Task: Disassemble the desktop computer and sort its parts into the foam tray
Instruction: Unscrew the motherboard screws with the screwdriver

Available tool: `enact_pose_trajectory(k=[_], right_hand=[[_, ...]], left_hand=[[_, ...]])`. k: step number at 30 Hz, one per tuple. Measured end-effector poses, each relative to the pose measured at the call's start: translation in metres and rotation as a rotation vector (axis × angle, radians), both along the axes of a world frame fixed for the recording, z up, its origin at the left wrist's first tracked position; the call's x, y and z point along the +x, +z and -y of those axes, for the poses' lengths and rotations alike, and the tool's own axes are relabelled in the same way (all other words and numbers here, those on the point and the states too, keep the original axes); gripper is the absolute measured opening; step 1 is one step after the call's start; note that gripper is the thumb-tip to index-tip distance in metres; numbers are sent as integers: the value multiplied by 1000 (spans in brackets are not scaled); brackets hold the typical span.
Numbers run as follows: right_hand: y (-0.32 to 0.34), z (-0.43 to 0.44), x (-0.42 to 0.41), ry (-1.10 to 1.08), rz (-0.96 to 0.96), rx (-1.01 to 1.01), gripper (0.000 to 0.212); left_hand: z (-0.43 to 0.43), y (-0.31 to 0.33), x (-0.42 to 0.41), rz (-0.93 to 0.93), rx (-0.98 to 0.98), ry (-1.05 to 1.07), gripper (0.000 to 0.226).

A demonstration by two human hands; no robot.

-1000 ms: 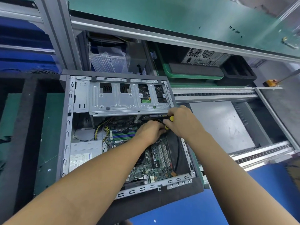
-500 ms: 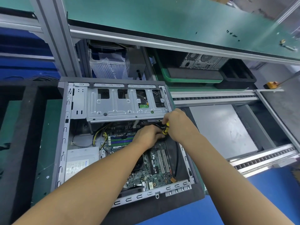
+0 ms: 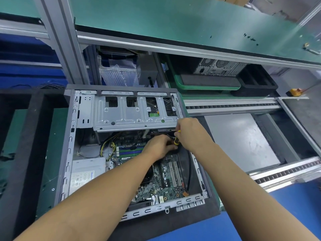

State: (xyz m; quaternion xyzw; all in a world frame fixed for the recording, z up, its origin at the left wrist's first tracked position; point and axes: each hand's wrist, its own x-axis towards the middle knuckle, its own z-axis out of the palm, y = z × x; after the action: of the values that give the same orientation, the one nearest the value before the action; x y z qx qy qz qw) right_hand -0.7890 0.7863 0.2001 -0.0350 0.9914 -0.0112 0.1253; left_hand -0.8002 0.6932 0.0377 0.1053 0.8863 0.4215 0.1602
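Head view: open grey desktop computer [image 3: 130, 117], green motherboard [image 3: 162, 186] exposed

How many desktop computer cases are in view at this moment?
2: the open case lying in front, and a second case at the back right, under the shelf. Others may be hidden behind the frame.

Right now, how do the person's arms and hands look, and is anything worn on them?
The left hand and right hand are bare: no gloves, no visible rings. The left forearm and right forearm show no sleeves, watch or wristband.
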Motion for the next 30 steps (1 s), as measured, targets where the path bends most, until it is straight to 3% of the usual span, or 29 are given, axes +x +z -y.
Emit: enact_pose_trajectory(k=[9,14,21,27,30], right_hand=[[0,-8,5,2,17,-157,14],[-7,-10,6,-70,-21,-148,31],[-6,-16,4,24,-41,-206,17],[-9,-18,7,95,-48,-193,12],[-11,-16,11,22,-157,-160,32]], left_hand=[[-1,1,4,-105,-70,41,21],[-2,2,2,-42,-60,47,25],[6,4,-1,39,103,-52,20],[3,4,0,32,57,-18,18],[1,3,0,46,24,35,18]])
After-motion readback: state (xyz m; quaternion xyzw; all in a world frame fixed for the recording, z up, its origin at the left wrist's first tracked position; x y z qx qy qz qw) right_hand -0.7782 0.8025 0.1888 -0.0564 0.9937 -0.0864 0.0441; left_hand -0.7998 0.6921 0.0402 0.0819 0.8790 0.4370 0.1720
